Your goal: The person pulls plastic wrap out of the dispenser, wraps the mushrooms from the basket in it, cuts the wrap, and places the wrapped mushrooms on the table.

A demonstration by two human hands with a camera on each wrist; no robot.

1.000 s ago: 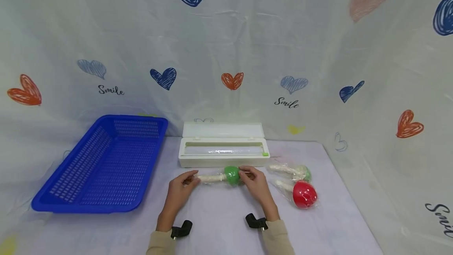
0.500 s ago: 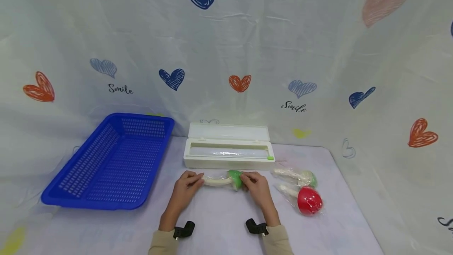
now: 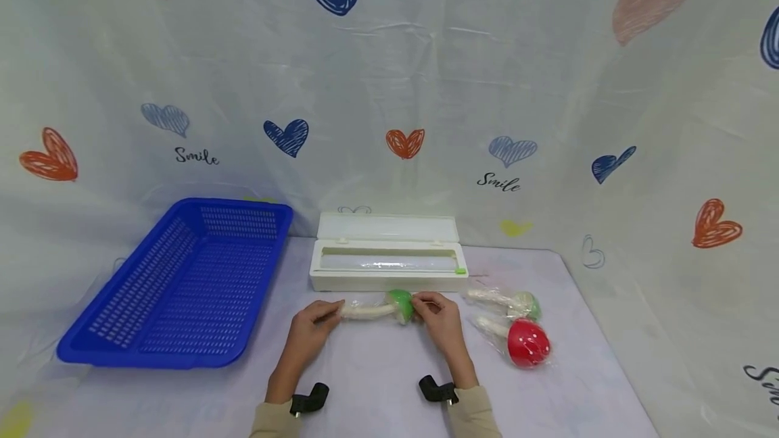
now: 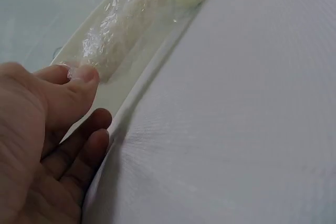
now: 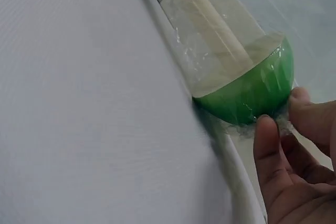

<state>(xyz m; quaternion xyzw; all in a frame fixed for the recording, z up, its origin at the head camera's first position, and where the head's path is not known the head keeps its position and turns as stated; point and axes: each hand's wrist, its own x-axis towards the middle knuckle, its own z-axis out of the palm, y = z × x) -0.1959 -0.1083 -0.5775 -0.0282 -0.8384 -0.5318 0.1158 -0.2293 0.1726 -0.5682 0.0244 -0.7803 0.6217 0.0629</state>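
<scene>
A mushroom-shaped item with a green cap and pale stem [image 3: 368,312], wrapped in clear plastic film, lies crosswise between both hands. My left hand [image 3: 308,335] pinches the film at the stem end between thumb and index finger. At the cap end, my right hand [image 3: 442,325] pinches the gathered film with its fingertips. The right wrist view shows the green cap [image 5: 252,95] close to those fingers, its pale underside facing the stem. In the left wrist view, shiny wrinkled film [image 4: 107,35] covers the stem beyond my thumb.
Just behind stands a white cling film dispenser [image 3: 389,282], lid raised, a roll inside and a green slider at its right end. To the right lie a wrapped red mushroom [image 3: 528,343] and a wrapped green one [image 3: 526,306]. A blue plastic basket [image 3: 152,361] stands left.
The green-capped mushroom has turned a little between my hands, so the cap's pale underside now shows. Both hands keep hold of its ends. The head view has shifted slightly.
</scene>
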